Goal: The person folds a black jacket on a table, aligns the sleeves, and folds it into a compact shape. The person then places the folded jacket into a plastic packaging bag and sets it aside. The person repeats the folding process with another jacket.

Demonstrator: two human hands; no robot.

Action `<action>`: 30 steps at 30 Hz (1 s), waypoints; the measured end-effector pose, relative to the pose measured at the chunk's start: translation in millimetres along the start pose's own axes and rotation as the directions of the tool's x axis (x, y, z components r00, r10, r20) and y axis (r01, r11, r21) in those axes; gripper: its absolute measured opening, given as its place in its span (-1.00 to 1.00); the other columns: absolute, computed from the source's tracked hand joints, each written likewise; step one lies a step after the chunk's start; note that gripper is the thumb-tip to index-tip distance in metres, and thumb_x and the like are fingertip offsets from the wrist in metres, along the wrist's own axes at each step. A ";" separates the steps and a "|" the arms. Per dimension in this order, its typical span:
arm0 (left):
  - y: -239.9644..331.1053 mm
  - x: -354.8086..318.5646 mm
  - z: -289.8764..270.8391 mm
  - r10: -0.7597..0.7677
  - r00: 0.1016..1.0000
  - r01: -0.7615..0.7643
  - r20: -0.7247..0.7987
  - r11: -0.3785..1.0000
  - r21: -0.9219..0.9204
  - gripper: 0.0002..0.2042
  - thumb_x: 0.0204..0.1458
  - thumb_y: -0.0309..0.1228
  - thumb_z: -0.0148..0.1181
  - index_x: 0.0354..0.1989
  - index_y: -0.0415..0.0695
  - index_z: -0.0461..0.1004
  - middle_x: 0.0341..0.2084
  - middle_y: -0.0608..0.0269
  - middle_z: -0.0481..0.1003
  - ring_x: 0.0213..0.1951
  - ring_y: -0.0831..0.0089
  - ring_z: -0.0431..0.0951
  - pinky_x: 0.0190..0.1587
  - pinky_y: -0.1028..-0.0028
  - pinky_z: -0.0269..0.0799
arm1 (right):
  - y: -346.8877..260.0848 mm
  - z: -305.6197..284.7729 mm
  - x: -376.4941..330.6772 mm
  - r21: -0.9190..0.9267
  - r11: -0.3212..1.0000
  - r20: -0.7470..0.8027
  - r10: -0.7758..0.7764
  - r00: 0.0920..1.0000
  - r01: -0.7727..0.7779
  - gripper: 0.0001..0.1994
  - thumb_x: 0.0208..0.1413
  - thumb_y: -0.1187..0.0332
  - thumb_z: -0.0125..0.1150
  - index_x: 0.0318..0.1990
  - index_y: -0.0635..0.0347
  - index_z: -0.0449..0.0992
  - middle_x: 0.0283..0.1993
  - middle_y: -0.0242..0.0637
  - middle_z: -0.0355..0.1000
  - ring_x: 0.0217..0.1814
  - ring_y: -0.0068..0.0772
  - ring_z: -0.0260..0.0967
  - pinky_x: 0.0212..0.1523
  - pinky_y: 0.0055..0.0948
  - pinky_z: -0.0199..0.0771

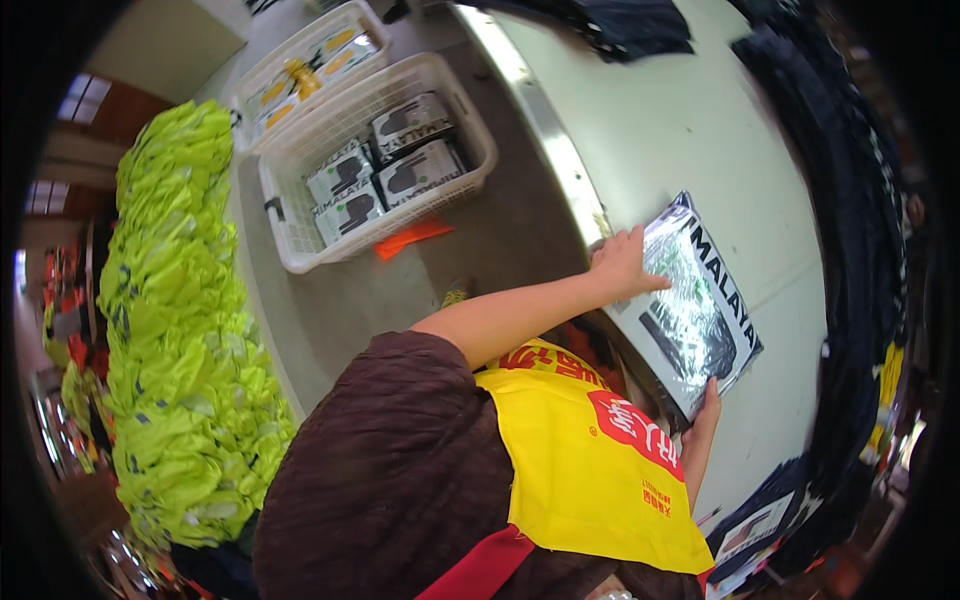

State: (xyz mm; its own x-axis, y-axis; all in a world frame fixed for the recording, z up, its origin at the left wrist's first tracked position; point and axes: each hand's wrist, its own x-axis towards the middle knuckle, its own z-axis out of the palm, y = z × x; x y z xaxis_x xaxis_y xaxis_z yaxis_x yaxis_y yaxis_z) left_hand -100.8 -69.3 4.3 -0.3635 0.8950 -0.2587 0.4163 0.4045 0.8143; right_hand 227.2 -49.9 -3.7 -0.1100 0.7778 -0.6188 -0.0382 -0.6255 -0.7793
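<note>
A flat, shiny plastic-wrapped package point(692, 318) with a white face, dark lettering and a dark printed shape lies at the near left side of the pale table point(722, 130). My left hand point(622, 266) grips its left edge, the thumb resting on the face. At the corner nearest my body, my right hand point(703, 420) holds the package with its thumb on top; the other fingers are mostly hidden. Its left edge sits by the table's metal-trimmed rim.
Left of the table, a white plastic basket point(292, 235) holds several similar packages; another basket point(352, 22) stands behind it. An orange piece point(412, 238) lies beside them. Neon-yellow garments point(185, 330) are heaped far left. Dark garments point(850, 200) line the table's right side.
</note>
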 end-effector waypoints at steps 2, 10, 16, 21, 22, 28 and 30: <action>-38.2 -15.0 -35.7 -0.070 0.997 0.067 -0.010 0.985 -0.160 -0.25 -0.30 -0.08 0.39 0.03 -0.26 0.22 -0.08 -0.10 0.35 0.00 0.05 0.37 0.03 0.23 0.32 | 0.0 46.5 -13.2 -0.153 0.985 0.009 -0.073 0.997 0.073 -0.48 0.11 0.23 0.13 0.16 0.29 0.21 0.03 -0.16 0.36 0.00 -0.25 0.39 0.01 -0.30 0.39; -217.0 -98.1 -233.3 -0.371 0.847 0.013 -0.382 0.731 -0.682 -0.55 0.02 -0.24 0.22 0.03 -0.21 0.31 -0.15 0.24 0.45 -0.12 0.50 0.44 -0.04 0.48 0.36 | 14.9 343.1 -23.3 -0.451 0.778 0.562 -0.135 0.816 0.439 -0.47 -0.07 0.28 0.33 0.02 0.37 0.30 -0.22 -0.22 0.46 -0.24 -0.45 0.41 -0.19 -0.48 0.43; -320.1 -63.1 -348.6 -0.474 0.734 0.090 -0.487 0.778 -0.622 -0.40 -0.02 -0.12 0.23 0.06 -0.33 0.26 -0.09 0.06 0.43 -0.08 0.36 0.43 -0.02 0.42 0.32 | 51.7 522.7 59.4 -0.359 0.822 0.756 -0.021 0.655 0.441 -0.54 -0.11 0.26 0.39 -0.10 0.32 0.41 -0.23 -0.29 0.48 -0.28 -0.54 0.43 -0.23 -0.53 0.45; -430.1 -3.2 -350.3 -0.324 0.599 0.329 -0.732 0.933 -0.144 -0.42 0.00 -0.07 0.20 0.03 -0.33 0.32 -0.11 0.01 0.44 -0.09 0.34 0.43 -0.01 0.41 0.32 | 85.0 567.4 120.7 -0.665 -0.173 0.746 -0.201 0.635 0.727 -0.24 -0.02 -0.07 0.20 0.18 0.33 0.17 0.16 0.06 0.21 0.23 0.03 0.14 0.12 -0.09 0.24; -415.5 8.2 -354.0 -0.303 0.703 0.236 -0.643 0.953 -0.191 -0.44 0.01 -0.08 0.19 0.02 -0.32 0.34 -0.12 0.01 0.44 -0.09 0.34 0.44 -0.02 0.42 0.32 | 88.8 558.9 124.5 -0.695 -0.183 0.718 -0.150 0.679 0.695 -0.25 -0.01 -0.06 0.20 0.20 0.28 0.15 0.13 -0.03 0.23 0.21 0.06 0.14 0.09 -0.05 0.25; -128.6 -15.2 -318.4 0.350 0.915 -0.173 0.202 0.790 -0.588 -0.78 0.06 -0.34 0.15 -0.21 -0.21 0.53 -0.28 0.20 0.51 -0.18 0.47 0.50 -0.11 0.50 0.40 | 118.6 431.1 76.8 -0.805 0.242 0.588 0.207 0.782 0.542 -0.45 0.03 0.10 0.17 0.11 0.23 0.29 0.05 0.06 0.33 0.14 -0.01 0.26 0.09 -0.21 0.30; -46.1 -46.8 -302.2 0.593 0.597 -0.199 0.540 0.761 -0.617 -0.69 0.05 -0.28 0.16 -0.16 -0.28 0.48 -0.26 0.07 0.49 -0.16 0.31 0.50 -0.09 0.46 0.38 | 165.5 347.8 72.7 -0.846 0.181 0.531 0.209 0.822 0.501 -0.48 0.02 0.14 0.18 0.08 0.26 0.32 0.05 0.08 0.35 0.11 0.00 0.29 0.08 -0.21 0.32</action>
State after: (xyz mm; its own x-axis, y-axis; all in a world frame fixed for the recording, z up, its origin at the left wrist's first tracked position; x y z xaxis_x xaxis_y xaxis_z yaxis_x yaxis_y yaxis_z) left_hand -354.9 -186.7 135.8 0.4798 0.8761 0.0483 -0.1250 0.0138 0.9921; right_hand -132.6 -118.4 -143.4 -0.6254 0.4755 -0.6187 0.7787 0.3290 -0.5342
